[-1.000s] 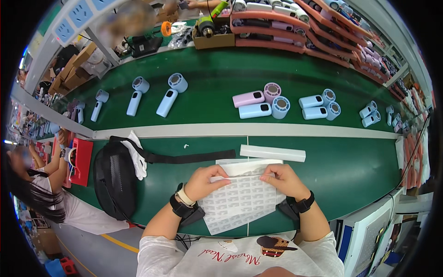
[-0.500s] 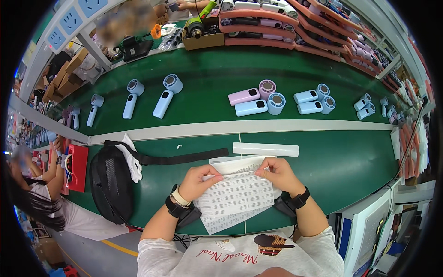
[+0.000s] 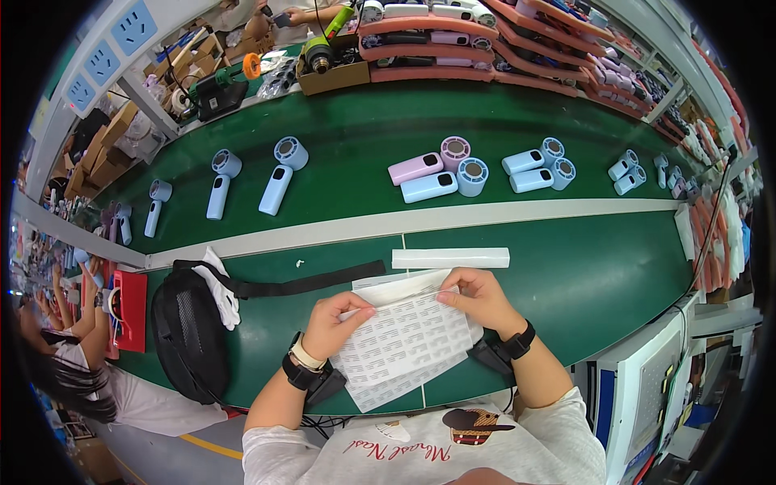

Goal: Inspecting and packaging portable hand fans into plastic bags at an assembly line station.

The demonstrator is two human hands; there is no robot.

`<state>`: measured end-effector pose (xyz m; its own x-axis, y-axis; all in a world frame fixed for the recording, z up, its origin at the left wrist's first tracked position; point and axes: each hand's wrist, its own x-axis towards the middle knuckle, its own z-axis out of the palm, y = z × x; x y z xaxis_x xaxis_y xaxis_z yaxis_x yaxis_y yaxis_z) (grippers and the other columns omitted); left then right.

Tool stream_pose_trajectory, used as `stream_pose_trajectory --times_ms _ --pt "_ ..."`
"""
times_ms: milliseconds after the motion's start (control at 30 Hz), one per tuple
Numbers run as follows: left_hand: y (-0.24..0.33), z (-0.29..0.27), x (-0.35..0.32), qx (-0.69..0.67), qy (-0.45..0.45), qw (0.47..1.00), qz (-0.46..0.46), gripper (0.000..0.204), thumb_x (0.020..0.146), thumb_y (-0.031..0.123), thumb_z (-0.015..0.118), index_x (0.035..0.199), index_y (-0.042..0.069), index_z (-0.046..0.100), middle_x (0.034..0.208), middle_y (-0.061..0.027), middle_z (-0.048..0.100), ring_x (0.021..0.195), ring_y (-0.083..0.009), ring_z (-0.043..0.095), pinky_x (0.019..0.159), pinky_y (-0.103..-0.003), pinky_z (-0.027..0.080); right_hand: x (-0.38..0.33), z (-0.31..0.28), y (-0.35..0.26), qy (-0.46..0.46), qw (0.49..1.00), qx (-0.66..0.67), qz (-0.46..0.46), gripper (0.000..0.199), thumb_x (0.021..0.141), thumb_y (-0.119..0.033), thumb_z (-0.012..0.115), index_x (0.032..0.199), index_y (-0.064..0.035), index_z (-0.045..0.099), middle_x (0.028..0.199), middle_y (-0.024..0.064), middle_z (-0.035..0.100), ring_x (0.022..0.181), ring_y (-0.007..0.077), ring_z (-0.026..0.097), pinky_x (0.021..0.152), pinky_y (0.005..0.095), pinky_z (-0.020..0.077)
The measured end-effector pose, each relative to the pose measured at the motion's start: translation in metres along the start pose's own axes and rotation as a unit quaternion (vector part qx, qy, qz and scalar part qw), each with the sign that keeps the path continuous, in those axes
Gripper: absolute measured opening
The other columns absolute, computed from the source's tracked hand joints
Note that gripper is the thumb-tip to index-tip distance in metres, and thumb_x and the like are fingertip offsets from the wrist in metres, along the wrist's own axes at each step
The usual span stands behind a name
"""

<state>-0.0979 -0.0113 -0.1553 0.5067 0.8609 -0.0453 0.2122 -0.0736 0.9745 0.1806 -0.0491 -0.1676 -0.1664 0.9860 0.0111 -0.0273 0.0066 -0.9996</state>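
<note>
A white sheet of printed labels (image 3: 408, 335) lies over other paper sheets close in front of my body. My left hand (image 3: 333, 325) pinches its upper left edge between thumb and fingers. At the upper right edge, my right hand (image 3: 482, 301) grips the same sheet in a pinch. Between the two hands the top edge curls up and shows a plain white band. Just beyond my hands lies a long white strip (image 3: 450, 258), flat on the green table (image 3: 582, 275).
A black bag (image 3: 190, 331) with a strap and a white glove (image 3: 218, 283) lies left. Across a pale ledge, pink and blue handheld fans (image 3: 428, 187) rest on a green belt. Stacked orange trays (image 3: 428, 58) stand behind. A co-worker (image 3: 97, 347) sits at far left.
The whole view has shifted slightly, moving the far fans left and down. Both hands keep their pinch on the label sheet, and its top edge now curls up more between them.
</note>
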Motion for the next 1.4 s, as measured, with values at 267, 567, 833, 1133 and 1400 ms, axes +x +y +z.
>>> stream_pose_trajectory --times_ms 267,567,833,1133,1400 --pt "-0.002 0.0 -0.002 -0.006 -0.017 1.0 -0.002 0.013 0.084 0.009 0.068 0.085 0.003 0.057 0.08 -0.0028 0.065 0.073 -0.0067 0.057 0.065 -0.022 0.046 -0.001 -0.003 -0.017 0.044 0.997 -0.044 0.037 0.017 0.084 -0.01 0.069 0.075 -0.0039 0.057 0.069 -0.0064 0.052 0.064 0.0014 0.042 0.058 0.0178 0.0344" --pt "0.0 0.003 -0.002 -0.007 -0.012 1.0 -0.005 0.013 0.083 0.01 0.069 0.084 0.004 0.057 0.078 -0.0022 0.063 0.072 -0.0062 0.056 0.064 -0.022 0.045 -0.003 -0.004 -0.017 0.036 0.996 -0.04 0.073 0.014 0.082 -0.012 0.072 0.078 -0.0042 0.061 0.069 -0.0045 0.055 0.065 0.0031 0.047 0.06 0.0194 0.0397" --pt "0.0 0.002 -0.002 0.011 -0.033 0.999 -0.002 0.012 0.083 0.01 0.069 0.085 0.004 0.058 0.078 -0.0019 0.064 0.071 -0.0066 0.057 0.064 -0.022 0.046 -0.004 0.008 -0.031 -0.016 0.998 -0.058 0.007 0.012 0.08 -0.01 0.073 0.088 -0.0019 0.067 0.082 0.0033 0.067 0.08 0.0108 0.06 0.075 0.0244 0.0463" --pt "-0.004 0.002 -0.003 0.017 -0.039 0.999 0.008 0.012 0.082 0.008 0.069 0.085 0.004 0.058 0.078 -0.002 0.064 0.072 -0.0071 0.058 0.064 -0.022 0.046 -0.003 0.006 -0.024 -0.011 0.996 -0.087 -0.008 0.011 0.079 -0.01 0.074 0.08 -0.0017 0.067 0.079 0.0037 0.065 0.075 0.0096 0.058 0.07 0.0242 0.0446" --pt "0.007 0.007 -0.002 -0.084 -0.004 0.996 -0.008 0.013 0.082 0.007 0.07 0.085 0.004 0.058 0.08 -0.0032 0.065 0.074 -0.0081 0.059 0.067 -0.024 0.047 -0.003 0.006 -0.026 0.017 0.997 -0.076 0.022 0.016 0.081 -0.014 0.073 0.076 -0.0016 0.064 0.073 0.0024 0.064 0.07 0.0083 0.056 0.067 0.0236 0.0442"
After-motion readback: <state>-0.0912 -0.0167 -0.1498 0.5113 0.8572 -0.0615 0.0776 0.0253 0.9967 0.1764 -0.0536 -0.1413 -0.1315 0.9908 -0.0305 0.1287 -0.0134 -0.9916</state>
